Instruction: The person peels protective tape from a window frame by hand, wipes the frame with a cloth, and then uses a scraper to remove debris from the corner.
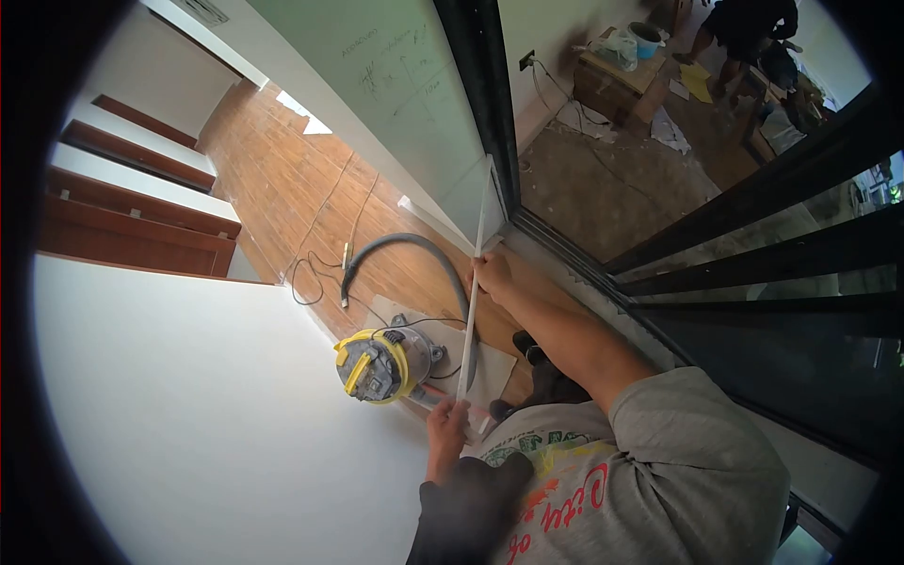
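Observation:
A long, thin white strip [470,331] runs from near my body up toward the corner beside the dark door frame. My left hand [446,426] is closed around its near end. Farther along, my right hand [492,274] grips the strip around its middle, with the arm stretched forward. The far end of the strip reaches the green-tinted wall panel [395,85], which carries handwriting. Whether the far tip touches the panel or frame I cannot tell.
A yellow and grey vacuum [377,365] with a dark hose [414,239] stands on the wooden floor [273,169], cables nearby. A white wall [207,395] is at left. Black-framed glass doors [753,221] are at right; beyond them are a carton [612,85] and a person [744,38].

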`<action>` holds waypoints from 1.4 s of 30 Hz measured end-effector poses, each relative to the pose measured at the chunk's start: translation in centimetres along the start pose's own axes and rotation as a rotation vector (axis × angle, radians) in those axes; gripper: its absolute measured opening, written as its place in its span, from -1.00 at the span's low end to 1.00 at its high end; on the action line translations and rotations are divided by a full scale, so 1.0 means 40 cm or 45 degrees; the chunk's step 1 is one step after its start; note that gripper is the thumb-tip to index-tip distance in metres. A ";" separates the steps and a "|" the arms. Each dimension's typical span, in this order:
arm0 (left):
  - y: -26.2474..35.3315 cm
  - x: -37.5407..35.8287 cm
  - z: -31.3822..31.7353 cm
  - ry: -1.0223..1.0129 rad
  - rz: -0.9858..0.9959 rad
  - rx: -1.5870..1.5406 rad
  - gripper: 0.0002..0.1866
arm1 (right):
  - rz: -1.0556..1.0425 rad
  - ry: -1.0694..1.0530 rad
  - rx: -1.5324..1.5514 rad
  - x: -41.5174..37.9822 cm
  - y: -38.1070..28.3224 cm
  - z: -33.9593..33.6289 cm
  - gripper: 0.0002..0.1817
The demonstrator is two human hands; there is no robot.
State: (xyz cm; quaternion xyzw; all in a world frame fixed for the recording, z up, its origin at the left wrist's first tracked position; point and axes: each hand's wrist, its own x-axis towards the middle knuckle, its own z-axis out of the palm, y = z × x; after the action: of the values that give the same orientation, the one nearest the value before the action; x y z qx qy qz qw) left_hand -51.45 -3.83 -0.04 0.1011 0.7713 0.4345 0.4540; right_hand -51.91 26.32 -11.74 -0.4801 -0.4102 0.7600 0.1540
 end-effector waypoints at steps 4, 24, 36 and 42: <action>-0.026 -0.047 -0.042 0.017 -0.015 0.149 -0.76 | -0.083 0.141 -0.323 -0.024 0.090 0.013 -0.79; -0.299 -0.217 -0.223 0.013 0.006 0.400 -0.76 | 0.110 0.171 -0.740 -0.219 0.402 0.088 -0.70; -0.349 -0.316 -0.301 -0.014 -0.011 0.589 -0.73 | 0.112 0.189 -0.585 -0.362 0.502 0.134 -0.73; -0.581 -0.414 -0.509 -0.112 -0.158 0.608 -0.74 | 0.425 -0.401 -0.948 -0.493 0.703 0.209 -0.78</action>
State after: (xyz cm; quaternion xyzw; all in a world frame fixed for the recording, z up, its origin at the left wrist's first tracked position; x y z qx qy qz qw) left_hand -52.56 -38.72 -3.33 0.1769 0.8363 0.2064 0.4761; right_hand -44.86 -7.36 -19.83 -0.4408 -0.5917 0.6385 -0.2189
